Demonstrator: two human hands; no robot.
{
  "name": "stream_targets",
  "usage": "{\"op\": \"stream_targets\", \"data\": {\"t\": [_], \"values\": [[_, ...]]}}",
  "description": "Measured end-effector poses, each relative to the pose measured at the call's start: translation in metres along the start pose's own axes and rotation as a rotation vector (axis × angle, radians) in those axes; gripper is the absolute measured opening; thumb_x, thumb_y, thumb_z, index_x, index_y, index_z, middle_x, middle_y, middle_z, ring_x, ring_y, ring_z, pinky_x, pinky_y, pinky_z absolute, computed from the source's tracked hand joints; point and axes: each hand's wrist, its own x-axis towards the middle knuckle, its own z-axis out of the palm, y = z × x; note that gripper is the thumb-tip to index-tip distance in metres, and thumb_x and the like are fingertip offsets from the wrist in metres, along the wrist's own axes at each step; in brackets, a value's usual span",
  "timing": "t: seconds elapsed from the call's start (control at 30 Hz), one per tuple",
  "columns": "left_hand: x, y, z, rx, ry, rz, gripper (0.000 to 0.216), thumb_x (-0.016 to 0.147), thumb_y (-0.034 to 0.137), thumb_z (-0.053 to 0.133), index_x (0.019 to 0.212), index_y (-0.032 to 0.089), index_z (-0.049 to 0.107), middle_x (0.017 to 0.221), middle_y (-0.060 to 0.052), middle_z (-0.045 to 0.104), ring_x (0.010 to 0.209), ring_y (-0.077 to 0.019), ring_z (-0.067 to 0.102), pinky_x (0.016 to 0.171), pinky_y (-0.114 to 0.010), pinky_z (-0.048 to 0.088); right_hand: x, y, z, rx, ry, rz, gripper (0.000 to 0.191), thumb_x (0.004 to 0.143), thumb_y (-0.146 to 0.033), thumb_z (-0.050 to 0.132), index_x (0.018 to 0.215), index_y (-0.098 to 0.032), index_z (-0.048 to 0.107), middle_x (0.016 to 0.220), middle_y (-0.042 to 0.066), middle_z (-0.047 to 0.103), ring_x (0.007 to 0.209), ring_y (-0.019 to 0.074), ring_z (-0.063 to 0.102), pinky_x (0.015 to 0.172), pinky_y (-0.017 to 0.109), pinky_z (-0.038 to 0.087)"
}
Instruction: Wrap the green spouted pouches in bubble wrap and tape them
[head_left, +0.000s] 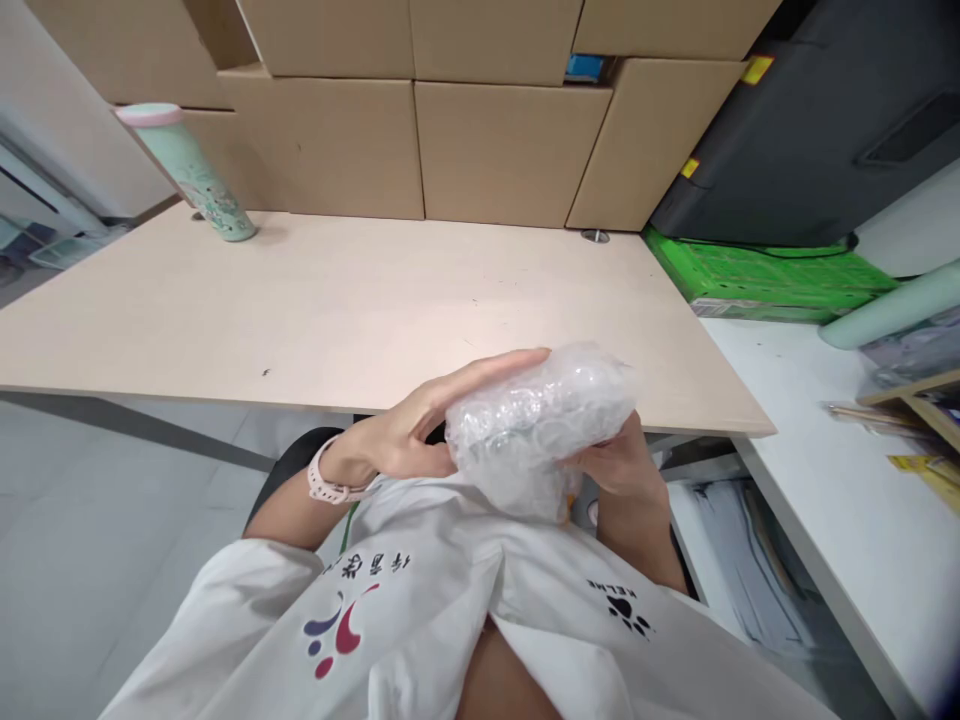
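Note:
A bundle of clear bubble wrap (540,420) is held in front of my body, at the table's near edge. What is inside it, if anything, cannot be made out; a small orange patch shows at its lower right. My left hand (427,420) grips the bundle from the left, fingers stretched along its top side and thumb below. On the right, my right hand (619,460) holds the other end, its fingers partly hidden behind the plastic. A pale pink band circles my left wrist.
The light wooden table (360,310) spreads ahead. A mint green tumbler (199,175) stands at its back left, before stacked cardboard boxes (345,145). At right are a green crate (772,275), a dark case (810,130) on it, and a white side desk (810,420).

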Motion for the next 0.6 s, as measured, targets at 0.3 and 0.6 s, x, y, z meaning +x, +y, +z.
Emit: {"op": "stream_targets", "data": {"t": [0.3, 0.6], "values": [[0.022, -0.053, 0.04, -0.238, 0.673, -0.033, 0.061, 0.081, 0.046, 0.075, 0.134, 0.024, 0.053, 0.132, -0.01, 0.061, 0.123, -0.0288, 0.058, 0.103, -0.04, 0.049, 0.017, -0.016, 0.045, -0.306, 0.471, -0.066, 0.025, 0.076, -0.047, 0.077, 0.078, -0.025, 0.066, 0.066, -0.002, 0.064, 0.062, 0.0185, 0.061, 0.058, 0.033, 0.055], [0.058, -0.064, 0.007, -0.073, 0.904, 0.053, 0.044, 0.089, 0.057, 0.061, 0.12, 0.027, 0.059, 0.108, -0.004, 0.067, 0.102, -0.0193, 0.064, 0.087, -0.029, 0.051, 0.027, -0.005, 0.014, -0.588, 0.445, -0.225, 0.071, 0.087, -0.065, 0.058, 0.145, -0.028, 0.038, 0.149, 0.015, 0.042, 0.139, 0.0329, 0.043, 0.108, 0.052, 0.045]]}}
